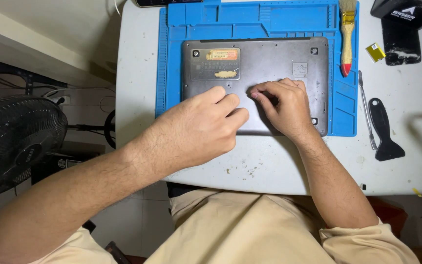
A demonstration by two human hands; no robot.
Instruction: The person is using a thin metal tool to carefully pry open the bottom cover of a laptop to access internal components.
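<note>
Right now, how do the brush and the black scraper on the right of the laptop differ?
The brush lies on the blue mat, near its right edge; the scraper lies off it, on the bare table. The brush has a pale wooden handle with a red tip; the scraper is all black. The brush is farther from the person, the scraper nearer. Both lie flat, roughly lengthwise, untouched by either hand.

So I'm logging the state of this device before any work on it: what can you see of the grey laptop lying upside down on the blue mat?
The grey metal-look laptop lies closed, underside up, flat on the blue repair mat on the white table. Its base panel looks scuffed and smudged, with dark rubber feet at three visible corners, a label patch with yellowish residue and a small pale sticker. The left hand and right hand rest on its near half, fingers curled together at the middle.
</note>
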